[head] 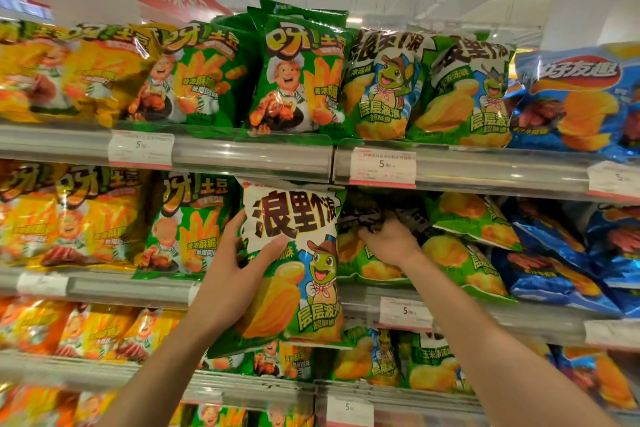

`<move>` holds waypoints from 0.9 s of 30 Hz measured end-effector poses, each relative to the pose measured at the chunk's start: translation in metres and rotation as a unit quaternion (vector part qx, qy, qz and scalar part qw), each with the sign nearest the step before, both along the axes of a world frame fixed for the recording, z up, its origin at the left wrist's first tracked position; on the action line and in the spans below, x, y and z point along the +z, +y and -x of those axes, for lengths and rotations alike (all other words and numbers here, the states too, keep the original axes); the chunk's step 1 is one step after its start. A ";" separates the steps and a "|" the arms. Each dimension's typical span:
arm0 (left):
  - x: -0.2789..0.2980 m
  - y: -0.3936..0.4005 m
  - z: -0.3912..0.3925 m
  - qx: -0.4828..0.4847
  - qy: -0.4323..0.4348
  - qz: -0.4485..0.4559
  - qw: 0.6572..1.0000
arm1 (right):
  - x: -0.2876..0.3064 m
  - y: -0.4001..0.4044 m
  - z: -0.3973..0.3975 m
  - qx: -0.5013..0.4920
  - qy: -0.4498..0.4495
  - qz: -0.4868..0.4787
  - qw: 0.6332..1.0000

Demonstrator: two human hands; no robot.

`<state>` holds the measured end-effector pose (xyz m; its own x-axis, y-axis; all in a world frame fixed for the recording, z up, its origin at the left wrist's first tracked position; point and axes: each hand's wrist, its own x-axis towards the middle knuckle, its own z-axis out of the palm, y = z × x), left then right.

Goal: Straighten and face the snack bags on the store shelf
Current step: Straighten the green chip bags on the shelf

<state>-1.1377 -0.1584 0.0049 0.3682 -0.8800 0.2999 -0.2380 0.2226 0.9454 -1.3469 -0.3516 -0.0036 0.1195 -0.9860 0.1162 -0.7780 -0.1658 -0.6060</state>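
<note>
My left hand (239, 260) grips a green and white frog-mascot chip bag (294, 267), held upright in front of the second shelf with its face toward me. My right hand (388, 239) reaches into the second shelf, its fingers closed on the top of a slumped frog bag (372, 253) lying there. To the right, two more frog bags (467, 250) lie flat and tilted. On the top shelf, two frog bags (426, 87) stand upright and face out.
Green chef-mascot bags (298, 76) and yellow ones (69, 73) fill the shelves to the left. Blue bags (575, 97) fill the right side, some tilted (554, 253). Clear shelf rails (252, 156) carry price tags (382, 166). Lower shelves hold more bags.
</note>
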 end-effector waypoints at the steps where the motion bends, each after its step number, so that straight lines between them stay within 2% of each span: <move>1: 0.000 0.000 -0.001 0.001 0.002 0.001 1.000 | -0.002 0.003 -0.001 -0.017 -0.011 0.012 1.000; 4: -0.002 -0.002 -0.004 0.005 0.002 -0.001 1.000 | -0.002 0.009 -0.008 -0.055 -0.023 0.045 0.997; 8: -0.003 -0.004 -0.005 -0.004 -0.003 0.002 1.000 | -0.002 0.010 -0.012 -0.051 -0.031 0.068 0.996; 16: -0.006 -0.006 -0.006 -0.004 -0.005 0.005 1.000 | 0.016 -0.009 0.008 0.004 -0.094 0.015 0.995; 21: -0.005 -0.006 -0.001 0.002 -0.012 0.000 1.000 | 0.018 -0.003 -0.005 -0.001 0.002 0.085 0.996; 24: -0.006 -0.006 0.002 -0.004 -0.001 0.002 1.000 | 0.009 0.007 -0.013 -0.020 0.013 0.136 0.990; 27: -0.006 -0.007 0.002 -0.012 0.020 0.005 1.000 | -0.003 0.014 -0.009 -0.045 -0.014 0.194 0.980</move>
